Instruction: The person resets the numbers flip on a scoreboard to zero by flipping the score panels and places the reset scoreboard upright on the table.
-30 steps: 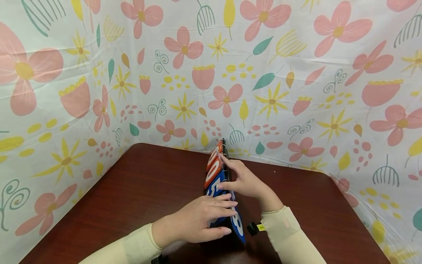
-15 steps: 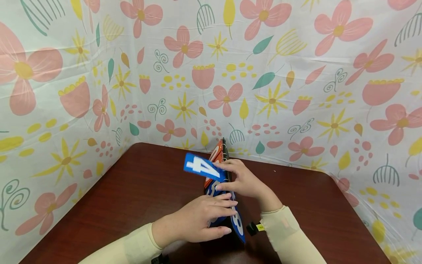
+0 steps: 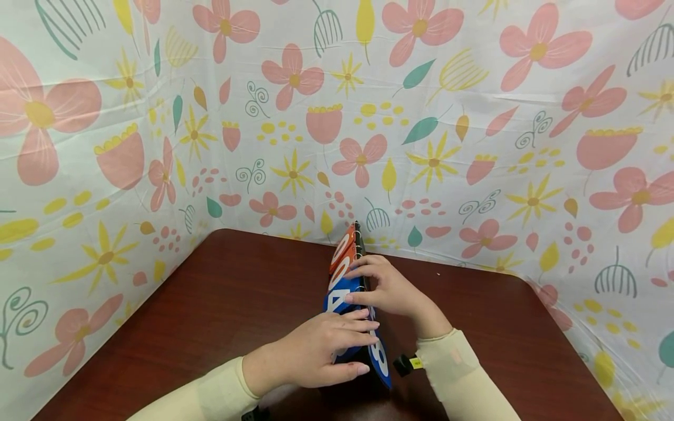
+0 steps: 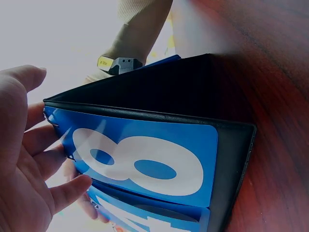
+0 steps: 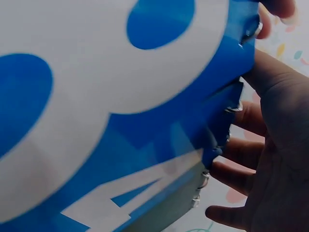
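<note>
A tent-shaped flip scoreboard [image 3: 342, 270] with number cards on metal rings stands in the table's middle. Its left face shows red zeros and a blue card with a 4 [image 3: 336, 299]; a blue 8 card [image 3: 380, 356] hangs on the right face at the near end. My left hand [image 3: 321, 349] lies across the near end of the ridge, its fingers fairly straight over the top. Farther along, my right hand [image 3: 392, 289] rests over the ridge with fingers spread, thumb by the 4 card. In the right wrist view its fingers [image 5: 236, 150] sit by the rings.
The dark red-brown table [image 3: 253, 280] extends on both sides of the scoreboard. A white flower-patterned cloth [image 3: 295, 140] hangs behind it and at the left. A small wrist camera [image 3: 404, 365] sits beneath the right sleeve.
A blue 4 card has flipped leftward over the ridge beside the right hand and now lies down on the left face, covering the 5. The left hand has stayed in place.
</note>
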A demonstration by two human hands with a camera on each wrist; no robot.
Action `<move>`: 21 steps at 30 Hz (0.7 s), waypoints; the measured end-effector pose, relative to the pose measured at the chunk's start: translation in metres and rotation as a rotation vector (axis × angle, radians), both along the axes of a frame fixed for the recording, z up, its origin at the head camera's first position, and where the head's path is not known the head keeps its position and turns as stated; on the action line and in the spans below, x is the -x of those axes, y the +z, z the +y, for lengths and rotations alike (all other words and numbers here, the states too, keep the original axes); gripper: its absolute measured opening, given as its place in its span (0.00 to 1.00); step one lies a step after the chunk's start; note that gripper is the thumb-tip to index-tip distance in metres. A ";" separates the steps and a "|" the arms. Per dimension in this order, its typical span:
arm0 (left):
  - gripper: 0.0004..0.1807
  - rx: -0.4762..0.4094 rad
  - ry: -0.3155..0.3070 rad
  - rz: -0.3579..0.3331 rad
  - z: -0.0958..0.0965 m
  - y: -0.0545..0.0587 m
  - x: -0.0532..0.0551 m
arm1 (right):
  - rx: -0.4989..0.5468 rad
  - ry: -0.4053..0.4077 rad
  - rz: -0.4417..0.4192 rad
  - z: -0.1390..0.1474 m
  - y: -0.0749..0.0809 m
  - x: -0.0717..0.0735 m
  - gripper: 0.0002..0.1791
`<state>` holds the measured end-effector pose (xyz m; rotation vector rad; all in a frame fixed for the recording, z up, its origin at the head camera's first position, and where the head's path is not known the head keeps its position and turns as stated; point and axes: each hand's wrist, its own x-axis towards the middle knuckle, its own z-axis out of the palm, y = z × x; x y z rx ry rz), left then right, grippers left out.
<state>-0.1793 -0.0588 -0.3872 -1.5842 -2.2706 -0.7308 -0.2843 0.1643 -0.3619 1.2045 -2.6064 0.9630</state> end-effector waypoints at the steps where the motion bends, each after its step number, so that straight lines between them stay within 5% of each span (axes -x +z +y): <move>1: 0.23 -0.003 -0.003 0.005 0.000 0.000 0.000 | 0.008 0.004 -0.003 0.001 0.000 0.001 0.24; 9: 0.24 -0.018 -0.020 0.029 -0.001 -0.001 0.002 | 0.052 -0.028 -0.068 0.017 0.007 0.005 0.35; 14: 0.23 -0.014 -0.001 0.079 0.000 -0.001 0.002 | 0.013 -0.078 -0.193 0.026 0.009 0.010 0.37; 21: 0.23 -0.025 0.014 -0.002 0.001 -0.002 -0.001 | -0.075 -0.034 -0.312 0.032 0.001 0.020 0.31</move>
